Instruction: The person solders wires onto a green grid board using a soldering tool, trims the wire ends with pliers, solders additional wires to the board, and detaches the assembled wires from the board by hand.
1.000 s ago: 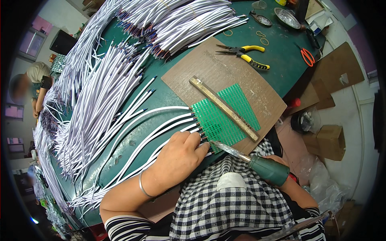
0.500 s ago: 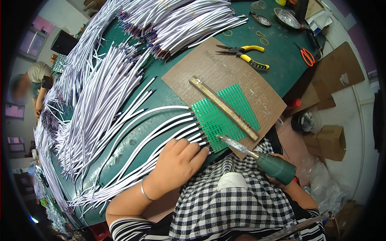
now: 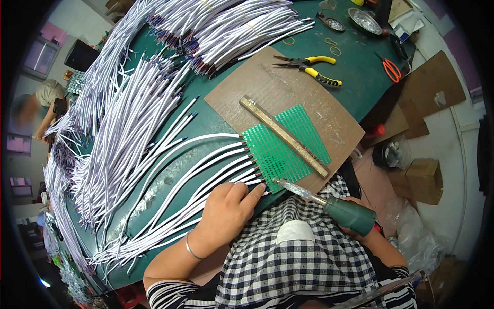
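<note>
A green circuit board panel (image 3: 262, 149) lies on a brown board (image 3: 334, 116), with a brass-coloured metal bar (image 3: 285, 136) across it. Several white cables (image 3: 206, 158) reach the panel's left edge with their thin wire ends. My left hand (image 3: 226, 208) is closed at the panel's lower left corner, pinching the end of a white cable, which the fingers partly hide. My right hand (image 3: 367, 238) grips a soldering iron (image 3: 351, 215) by its dark green handle. The iron's tip is at the panel's lower edge, close to my left fingertips.
Large bundles of white cables (image 3: 123, 123) cover the left and far table (image 3: 360, 98). Yellow-black pliers (image 3: 314, 68) rest on the brown board's far part. Orange-handled scissors (image 3: 391, 70) and a metal dish (image 3: 366, 21) are at the far right. A co-worker (image 3: 49, 105) is at the left.
My left hand has shifted slightly right and down along the panel's edge. The soldering iron's tip has moved a little left and down, towards the lower corner.
</note>
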Tool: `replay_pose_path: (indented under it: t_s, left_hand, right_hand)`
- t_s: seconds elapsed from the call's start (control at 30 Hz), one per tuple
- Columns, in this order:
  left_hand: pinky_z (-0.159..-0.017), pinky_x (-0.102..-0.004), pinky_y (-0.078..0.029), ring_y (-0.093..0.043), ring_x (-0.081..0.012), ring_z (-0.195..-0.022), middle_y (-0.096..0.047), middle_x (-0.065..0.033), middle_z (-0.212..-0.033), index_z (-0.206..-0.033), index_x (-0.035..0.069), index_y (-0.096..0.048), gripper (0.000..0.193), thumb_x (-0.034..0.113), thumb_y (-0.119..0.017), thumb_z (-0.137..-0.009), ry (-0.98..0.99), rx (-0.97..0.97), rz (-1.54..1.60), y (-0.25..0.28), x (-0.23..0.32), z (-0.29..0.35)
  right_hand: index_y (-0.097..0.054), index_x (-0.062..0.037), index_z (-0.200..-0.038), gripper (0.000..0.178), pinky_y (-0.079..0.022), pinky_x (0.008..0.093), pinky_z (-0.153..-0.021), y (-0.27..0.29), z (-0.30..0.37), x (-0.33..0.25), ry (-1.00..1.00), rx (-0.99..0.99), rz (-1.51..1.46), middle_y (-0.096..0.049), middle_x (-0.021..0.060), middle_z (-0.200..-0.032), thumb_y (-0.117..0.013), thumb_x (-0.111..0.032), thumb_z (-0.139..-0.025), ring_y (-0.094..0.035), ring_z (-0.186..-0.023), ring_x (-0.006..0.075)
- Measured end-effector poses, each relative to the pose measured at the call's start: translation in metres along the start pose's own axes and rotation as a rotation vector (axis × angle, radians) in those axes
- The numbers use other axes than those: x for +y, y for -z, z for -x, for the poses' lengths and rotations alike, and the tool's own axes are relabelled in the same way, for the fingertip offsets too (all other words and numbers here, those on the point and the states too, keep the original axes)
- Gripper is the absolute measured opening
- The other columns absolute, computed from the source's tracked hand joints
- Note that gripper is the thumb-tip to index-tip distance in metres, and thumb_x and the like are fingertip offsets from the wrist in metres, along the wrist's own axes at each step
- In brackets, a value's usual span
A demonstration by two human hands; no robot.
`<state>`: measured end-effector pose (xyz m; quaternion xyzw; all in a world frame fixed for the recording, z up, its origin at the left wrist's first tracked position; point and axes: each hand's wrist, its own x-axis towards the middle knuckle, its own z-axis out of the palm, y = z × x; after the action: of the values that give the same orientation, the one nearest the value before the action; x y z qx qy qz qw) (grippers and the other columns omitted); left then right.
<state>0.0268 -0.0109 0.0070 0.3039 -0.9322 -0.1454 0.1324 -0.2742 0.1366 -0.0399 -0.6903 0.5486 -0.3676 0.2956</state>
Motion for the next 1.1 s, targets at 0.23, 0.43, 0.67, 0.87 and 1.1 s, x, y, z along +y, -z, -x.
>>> replay_pose_path:
  t_s: [0.23,0.43,0.67,0.87,1.1]
  left_hand:
    - [-0.053,-0.0341,-0.045,-0.052,-0.0225,-0.060,-0.050,-0.0061,-0.074,-0.106,0.008,-0.062,0.044,0.004,-0.064,-0.062,0.030,-0.094,0.081,0.009,-0.001,-0.009]
    - [-0.054,-0.0347,-0.047,-0.053,-0.0236,-0.062,-0.049,-0.0070,-0.074,-0.108,0.008,-0.062,0.047,0.001,-0.064,-0.062,0.070,-0.101,0.226,0.009,-0.004,-0.009]
    - [-0.065,-0.0329,-0.048,-0.055,-0.0231,-0.072,-0.056,-0.0072,-0.084,-0.109,0.006,-0.061,0.041,0.002,-0.061,-0.068,-0.037,-0.107,0.069,0.014,-0.001,-0.009]
    - [-0.067,-0.0321,-0.046,-0.054,-0.0215,-0.075,-0.055,-0.0066,-0.087,-0.110,0.002,-0.060,0.037,0.008,-0.056,-0.074,-0.137,-0.204,-0.092,0.023,0.002,-0.012]
    - [-0.068,-0.0305,-0.044,-0.051,-0.0198,-0.074,-0.049,-0.0054,-0.079,-0.111,0.000,-0.058,0.038,0.010,-0.054,-0.075,-0.187,-0.245,-0.202,0.025,0.008,-0.019]
  right_hand:
    - [-0.052,0.0044,-0.114,0.055,-0.053,0.0321,-0.077,0.002,-0.004,-0.011,-0.046,0.013,-0.063,-0.065,0.0133,-0.097,-0.072,-0.027,-0.072,-0.066,-0.087,0.0234]
    - [-0.052,0.0043,-0.114,0.056,-0.053,0.0324,-0.076,0.004,-0.008,-0.009,0.049,-0.018,0.091,-0.066,0.0128,-0.097,-0.071,-0.027,-0.072,-0.066,-0.086,0.0235]
    - [-0.051,0.0048,-0.115,0.058,-0.053,0.0327,-0.078,0.004,0.002,0.003,0.026,-0.080,0.010,-0.065,0.0143,-0.101,-0.074,-0.025,-0.071,-0.066,-0.090,0.0232]
    - [-0.050,0.0051,-0.117,0.061,-0.052,0.0321,-0.083,0.003,0.002,0.000,-0.150,-0.106,-0.259,-0.064,0.0152,-0.104,-0.078,-0.019,-0.068,-0.064,-0.093,0.0222]
    - [-0.050,0.0038,-0.117,0.061,-0.051,0.0321,-0.083,0.004,-0.005,-0.007,-0.121,-0.098,-0.286,-0.064,0.0142,-0.104,-0.078,-0.019,-0.067,-0.064,-0.094,0.0222]
